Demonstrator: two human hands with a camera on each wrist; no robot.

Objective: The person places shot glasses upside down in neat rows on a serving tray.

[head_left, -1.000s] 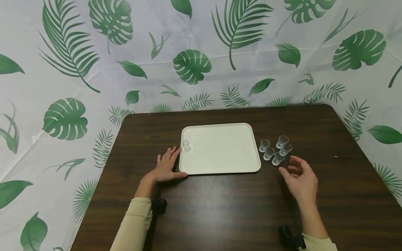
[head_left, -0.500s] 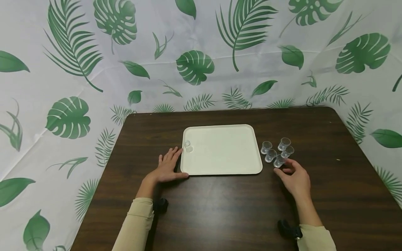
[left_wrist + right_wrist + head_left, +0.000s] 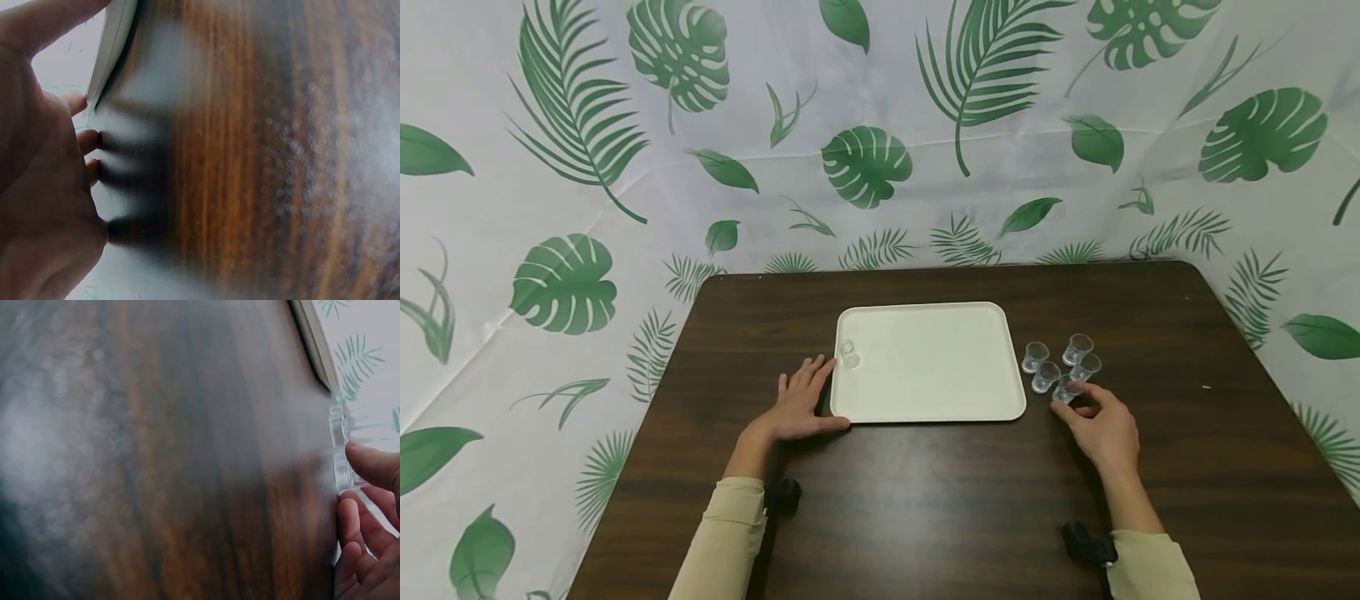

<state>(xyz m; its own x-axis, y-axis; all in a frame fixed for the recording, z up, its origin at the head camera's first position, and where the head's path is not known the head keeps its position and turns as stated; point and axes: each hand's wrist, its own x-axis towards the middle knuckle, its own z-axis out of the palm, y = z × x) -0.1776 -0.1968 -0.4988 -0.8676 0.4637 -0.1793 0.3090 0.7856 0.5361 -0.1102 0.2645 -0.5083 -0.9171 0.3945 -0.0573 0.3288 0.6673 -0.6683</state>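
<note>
A cream tray (image 3: 928, 362) lies flat on the table, with one small clear cup (image 3: 847, 348) near its left edge. My left hand (image 3: 793, 410) has its fingers spread, fingertips and thumb touching the tray's left edge and lower left corner. Several clear cups (image 3: 1035, 356) stand in a group right of the tray. My right hand (image 3: 1103, 427) pinches the nearest cup (image 3: 1063, 390) of that group between thumb and fingers. In the right wrist view the thumb and fingers of my right hand (image 3: 372, 506) sit at a clear cup (image 3: 342, 470).
The dark wooden table (image 3: 925, 508) reaches back to a white cloth (image 3: 790, 196) printed with green leaves. A black band with a device (image 3: 1086, 546) sits at the right wrist, another (image 3: 784, 497) at the left.
My right hand has moved left to the nearest cup of the group, and its thumb and fingers have closed on it. The left hand stays at the tray's edge.
</note>
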